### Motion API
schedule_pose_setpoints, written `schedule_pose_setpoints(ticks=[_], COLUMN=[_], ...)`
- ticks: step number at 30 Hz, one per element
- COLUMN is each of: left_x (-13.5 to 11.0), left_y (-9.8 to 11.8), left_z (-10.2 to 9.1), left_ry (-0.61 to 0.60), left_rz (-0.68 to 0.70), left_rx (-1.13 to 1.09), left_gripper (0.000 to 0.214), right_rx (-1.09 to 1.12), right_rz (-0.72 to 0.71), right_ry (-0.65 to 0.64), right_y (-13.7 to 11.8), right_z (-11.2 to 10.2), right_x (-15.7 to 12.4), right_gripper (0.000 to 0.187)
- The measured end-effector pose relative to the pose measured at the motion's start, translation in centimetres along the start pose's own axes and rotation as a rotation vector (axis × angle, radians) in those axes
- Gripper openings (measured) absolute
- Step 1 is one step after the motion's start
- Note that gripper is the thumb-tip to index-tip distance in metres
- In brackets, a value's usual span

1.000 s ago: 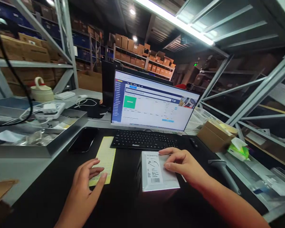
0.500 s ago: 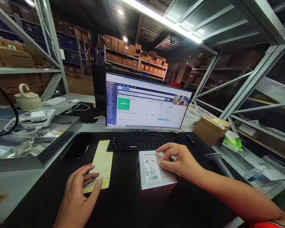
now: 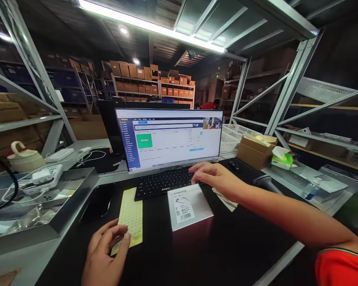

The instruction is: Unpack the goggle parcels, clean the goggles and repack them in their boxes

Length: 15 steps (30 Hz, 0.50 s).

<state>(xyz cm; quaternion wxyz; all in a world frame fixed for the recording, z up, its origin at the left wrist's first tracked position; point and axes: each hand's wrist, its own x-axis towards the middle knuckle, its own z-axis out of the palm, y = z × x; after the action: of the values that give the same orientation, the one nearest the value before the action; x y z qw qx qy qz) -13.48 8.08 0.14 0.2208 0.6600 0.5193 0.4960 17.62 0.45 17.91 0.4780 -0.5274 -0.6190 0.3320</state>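
Observation:
A white box [image 3: 197,206] printed "Wakening", with a barcode label, lies on the black desk mat. My right hand [image 3: 210,174] is raised just beyond it, over the right part of the black keyboard [image 3: 161,183]. Its fingers are apart and nothing shows in them; whether they touch a key I cannot tell. My left hand [image 3: 107,248] rests at the lower end of a yellow sticker sheet [image 3: 131,214], fingers loosely bent and thumb apart, holding nothing visible. Under my right forearm a crumpled pale paper [image 3: 226,200] partly shows.
Behind the keyboard stands a lit monitor [image 3: 173,139]. A phone [image 3: 97,203] and a metal tray [image 3: 74,202] of chargers are on the left. On the right are a mouse [image 3: 234,165], a scanner [image 3: 268,183], a cardboard box [image 3: 252,154] and a tissue pack [image 3: 282,159].
My right hand has left the top of the white box and moved up toward the keyboard. The pale paper has come into view. The camera view has shifted.

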Motion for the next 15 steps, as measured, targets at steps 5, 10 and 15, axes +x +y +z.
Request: schedule_pose_setpoints(ticks=[5,10,15], left_x=[0.2,0.1,0.0], left_y=[0.5,0.8,0.7], left_z=[-0.3,-0.4,-0.3], left_ry=[0.008,0.038,0.010], left_rz=[-0.001,-0.017,-0.005], left_rx=[0.020,0.004,0.017], left_gripper=[0.044,0.045,0.044], right_rx=[-0.183,-0.217,-0.283], right_rz=[0.003,0.012,0.010], right_ry=[-0.129,-0.093,-0.063], right_y=[0.5,1.0,0.5], right_z=[0.2,0.7,1.1], right_x=[-1.1,-0.9,-0.9], right_gripper=[0.013,0.007,0.004])
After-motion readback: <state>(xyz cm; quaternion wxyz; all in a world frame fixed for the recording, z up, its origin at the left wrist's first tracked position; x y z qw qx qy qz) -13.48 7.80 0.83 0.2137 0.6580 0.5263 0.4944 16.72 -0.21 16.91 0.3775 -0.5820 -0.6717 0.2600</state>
